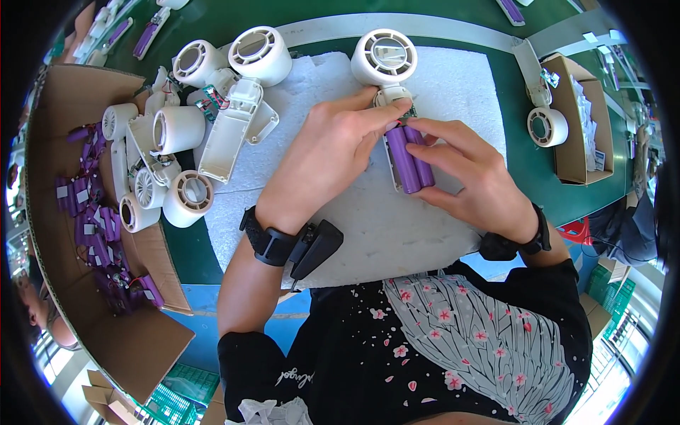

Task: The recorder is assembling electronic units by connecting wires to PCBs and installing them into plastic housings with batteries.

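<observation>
A white handheld fan [365, 62] lies on the pale foam mat [326, 244], its round head pointing away from me and its handle open. Over the handle is a purple two-cell battery pack [405, 161], which my right hand [476, 170] grips along its right side and near end. My left hand [329, 145] is closed around the neck of the fan, fingertips pressed at a small green circuit board [411, 110] just above the pack. Thin wires show by those fingertips; exactly what they pinch is hidden.
More half-open white fans [232, 127] crowd the mat's left side. Beside them a large cardboard box [134, 347] holds several purple battery packs [99, 227]. On the green table [517, 166] at right are another open fan [547, 127] and a small carton [570, 152] with white pieces.
</observation>
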{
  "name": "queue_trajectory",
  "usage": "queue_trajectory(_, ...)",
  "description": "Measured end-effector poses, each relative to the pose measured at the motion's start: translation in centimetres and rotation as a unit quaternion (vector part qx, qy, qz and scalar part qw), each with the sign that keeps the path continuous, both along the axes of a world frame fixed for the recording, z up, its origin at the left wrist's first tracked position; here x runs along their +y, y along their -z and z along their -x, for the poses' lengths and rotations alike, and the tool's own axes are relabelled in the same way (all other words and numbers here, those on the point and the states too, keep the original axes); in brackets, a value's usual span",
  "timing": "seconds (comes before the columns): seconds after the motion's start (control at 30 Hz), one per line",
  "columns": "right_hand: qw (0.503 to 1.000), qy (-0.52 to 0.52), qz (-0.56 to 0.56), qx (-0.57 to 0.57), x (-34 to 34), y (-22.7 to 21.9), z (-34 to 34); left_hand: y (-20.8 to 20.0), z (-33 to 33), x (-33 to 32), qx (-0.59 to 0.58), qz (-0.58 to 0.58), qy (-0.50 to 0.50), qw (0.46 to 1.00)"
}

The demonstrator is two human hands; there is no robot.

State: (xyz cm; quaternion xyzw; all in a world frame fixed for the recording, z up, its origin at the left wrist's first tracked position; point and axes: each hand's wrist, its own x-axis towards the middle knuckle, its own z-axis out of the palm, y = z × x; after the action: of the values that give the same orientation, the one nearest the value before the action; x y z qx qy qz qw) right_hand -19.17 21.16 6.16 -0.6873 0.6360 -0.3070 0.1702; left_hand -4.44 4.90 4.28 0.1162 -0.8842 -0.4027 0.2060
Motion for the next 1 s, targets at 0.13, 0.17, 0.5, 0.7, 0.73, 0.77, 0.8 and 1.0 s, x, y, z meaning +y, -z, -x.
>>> queue_trajectory(0.13, 0.999, 0.011, 0.012, 0.03, 0.1, 0.1, -0.5, -0.2, -0.1, 0.0, -0.007, 0.007, -0.001, 1.0)
queue_trajectory(0.17, 0.999, 0.015, 0.016, 0.039, 0.1, 0.2, -0.6, -0.2, -0.1, 0.1, -0.005, 0.007, -0.001, 1.0)
queue_trajectory(0.5, 0.997, 0.058, -0.031, -0.041, -1.0, -0.2, -0.7, -0.4, 0.0, -0.4, -0.018, -0.079, 0.005, 0.997)
queue_trajectory(0.7, 0.994, 0.063, -0.058, -0.069, -2.0, -0.5, -0.4, -0.2, 0.2, -0.3, -0.035, -0.161, -0.004, 0.986)
queue_trajectory(0.73, 0.994, 0.05, -0.061, -0.073, -2.1, -0.6, -0.3, -0.1, 0.1, -0.3, -0.044, -0.191, -0.009, 0.981)
queue_trajectory(0.77, 0.994, 0.039, -0.065, -0.076, -2.2, -0.6, -0.1, 0.0, 0.1, -0.2, -0.052, -0.219, -0.011, 0.974)
queue_trajectory(0.8, 0.995, 0.04, -0.057, -0.067, -2.1, -0.6, 0.0, 0.0, 0.2, -0.2, -0.043, -0.212, -0.01, 0.976)
queue_trajectory(1.0, 1.0, -0.006, -0.024, -0.003, -1.0, 0.4, 0.1, 0.0, -0.1, -0.2, -0.073, -0.212, -0.011, 0.975)
